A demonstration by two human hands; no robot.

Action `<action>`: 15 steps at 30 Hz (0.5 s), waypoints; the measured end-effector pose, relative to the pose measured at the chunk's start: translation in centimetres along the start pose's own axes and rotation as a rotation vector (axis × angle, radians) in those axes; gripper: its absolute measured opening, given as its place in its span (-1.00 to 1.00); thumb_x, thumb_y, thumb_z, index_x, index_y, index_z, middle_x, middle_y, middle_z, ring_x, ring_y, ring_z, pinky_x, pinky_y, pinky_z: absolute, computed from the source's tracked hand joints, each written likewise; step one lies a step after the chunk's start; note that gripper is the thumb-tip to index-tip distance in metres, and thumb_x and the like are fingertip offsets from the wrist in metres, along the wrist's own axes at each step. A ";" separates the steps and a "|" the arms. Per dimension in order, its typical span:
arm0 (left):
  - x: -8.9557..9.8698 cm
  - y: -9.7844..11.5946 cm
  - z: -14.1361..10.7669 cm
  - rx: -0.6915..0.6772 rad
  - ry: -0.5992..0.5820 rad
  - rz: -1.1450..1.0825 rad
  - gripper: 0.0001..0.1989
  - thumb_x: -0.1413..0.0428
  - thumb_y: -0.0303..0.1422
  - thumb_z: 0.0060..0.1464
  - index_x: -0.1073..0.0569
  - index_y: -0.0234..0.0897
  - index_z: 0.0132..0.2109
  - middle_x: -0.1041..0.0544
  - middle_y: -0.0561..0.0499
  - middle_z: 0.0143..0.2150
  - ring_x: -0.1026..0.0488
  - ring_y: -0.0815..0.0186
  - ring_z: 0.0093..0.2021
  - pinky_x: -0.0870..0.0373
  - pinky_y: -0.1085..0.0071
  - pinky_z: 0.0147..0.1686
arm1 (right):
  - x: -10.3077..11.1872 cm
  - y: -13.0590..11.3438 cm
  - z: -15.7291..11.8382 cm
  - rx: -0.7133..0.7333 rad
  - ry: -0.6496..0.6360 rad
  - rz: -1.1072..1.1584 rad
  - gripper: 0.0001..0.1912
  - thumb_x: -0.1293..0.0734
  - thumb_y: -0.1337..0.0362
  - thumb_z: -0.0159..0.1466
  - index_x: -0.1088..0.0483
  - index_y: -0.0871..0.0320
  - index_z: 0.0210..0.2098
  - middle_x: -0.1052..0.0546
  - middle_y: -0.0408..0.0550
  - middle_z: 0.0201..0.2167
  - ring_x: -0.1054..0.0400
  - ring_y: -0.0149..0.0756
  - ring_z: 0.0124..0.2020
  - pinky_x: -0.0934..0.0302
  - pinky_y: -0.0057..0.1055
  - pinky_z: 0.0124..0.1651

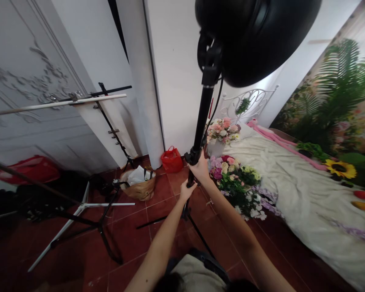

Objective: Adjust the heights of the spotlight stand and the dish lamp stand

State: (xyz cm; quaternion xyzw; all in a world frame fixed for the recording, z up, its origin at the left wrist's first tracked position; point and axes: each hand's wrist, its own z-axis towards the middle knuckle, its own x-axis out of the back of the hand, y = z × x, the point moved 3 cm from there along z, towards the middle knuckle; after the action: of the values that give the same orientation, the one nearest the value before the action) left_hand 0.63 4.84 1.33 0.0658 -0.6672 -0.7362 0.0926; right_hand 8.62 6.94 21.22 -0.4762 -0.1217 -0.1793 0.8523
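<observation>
A black light stand [203, 117] rises in front of me, tilted slightly, with a large black studio lamp [261, 36] on its top. My right hand [200, 168] is closed round the pole just under a locking collar [193, 156]. Lower down, my left hand [187, 190] grips the same pole. A thin black cable [218, 103] hangs from the lamp along the stand. The stand's legs [200, 235] spread on the floor below my hands, partly hidden by my arms.
Artificial flowers [237, 182] lie right of the stand, beside a cream-draped bed [307, 194]. A red bag [171, 159] and wicker basket [140, 187] stand ahead on the tiled floor. At left, a white-legged stand [82, 207] and a backdrop crossbar [94, 99] take up room.
</observation>
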 end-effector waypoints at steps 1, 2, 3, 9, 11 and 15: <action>0.0 -0.1 0.1 -0.005 -0.004 -0.002 -0.73 -0.21 -0.25 -0.22 -0.48 -0.38 -0.38 -0.50 -0.01 -0.45 -0.41 0.32 -0.39 -0.36 0.41 -0.32 | -0.5 0.9 -0.7 -0.018 -0.010 0.002 -0.32 -0.34 0.29 0.01 -0.06 0.20 0.09 -0.50 -0.03 -0.35 -0.43 -0.20 -0.36 -0.31 -0.34 -0.30; 0.1 -0.2 0.2 -0.007 -0.010 -0.003 -0.75 -0.22 -0.28 -0.24 -0.48 -0.39 -0.39 -0.50 -0.01 -0.45 -0.40 0.31 -0.39 -0.36 0.40 -0.32 | -0.9 1.8 -1.4 -0.037 -0.020 0.009 -0.34 -0.33 0.30 0.00 -0.07 0.19 0.08 -0.50 -0.03 -0.35 -0.43 -0.21 -0.36 -0.31 -0.34 -0.31; 0.1 -0.4 0.3 -0.006 -0.015 -0.002 -0.77 -0.22 -0.32 -0.26 -0.48 -0.40 -0.41 -0.50 -0.01 -0.46 -0.40 0.31 -0.39 -0.36 0.39 -0.32 | -1.4 2.7 -2.1 -0.056 -0.027 0.017 -0.36 -0.32 0.31 0.01 -0.09 0.18 0.07 -0.50 -0.03 -0.36 -0.43 -0.22 -0.37 -0.31 -0.35 -0.31; 0.6 -1.6 0.8 0.008 0.017 0.042 -0.88 -0.16 -0.43 -0.26 -0.47 -0.39 -0.46 -0.53 -0.04 -0.43 -0.41 0.28 -0.37 -0.37 0.37 -0.31 | -4.5 8.0 -6.5 -0.168 -0.052 0.042 -0.41 -0.26 0.36 -0.02 -0.14 0.17 0.03 -0.52 -0.03 -0.36 -0.44 -0.23 -0.37 -0.32 -0.37 -0.30; 0.6 -2.0 0.9 0.013 0.011 0.055 -0.90 -0.14 -0.43 -0.24 -0.47 -0.39 -0.48 -0.54 -0.07 -0.42 -0.41 0.27 -0.37 -0.38 0.35 -0.30 | -5.4 9.6 -7.8 -0.203 -0.057 0.036 -0.40 -0.24 0.38 -0.03 -0.13 0.17 0.04 -0.52 -0.01 -0.34 -0.44 -0.21 -0.34 -0.32 -0.36 -0.29; 0.7 -2.1 1.1 0.021 0.024 0.060 -0.90 -0.14 -0.40 -0.20 -0.46 -0.37 -0.47 -0.54 -0.07 -0.44 -0.40 0.27 -0.38 -0.39 0.31 -0.28 | -6.8 11.5 -9.4 -0.259 -0.041 -0.019 -0.40 -0.24 0.36 -0.01 -0.13 0.18 0.05 -0.53 0.03 -0.34 -0.45 -0.14 -0.33 -0.31 -0.32 -0.30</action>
State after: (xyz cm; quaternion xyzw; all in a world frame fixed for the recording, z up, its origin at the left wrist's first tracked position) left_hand -0.37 5.99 -0.66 0.0556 -0.6754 -0.7252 0.1217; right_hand 7.65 5.76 4.93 -0.5847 -0.1194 -0.1920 0.7791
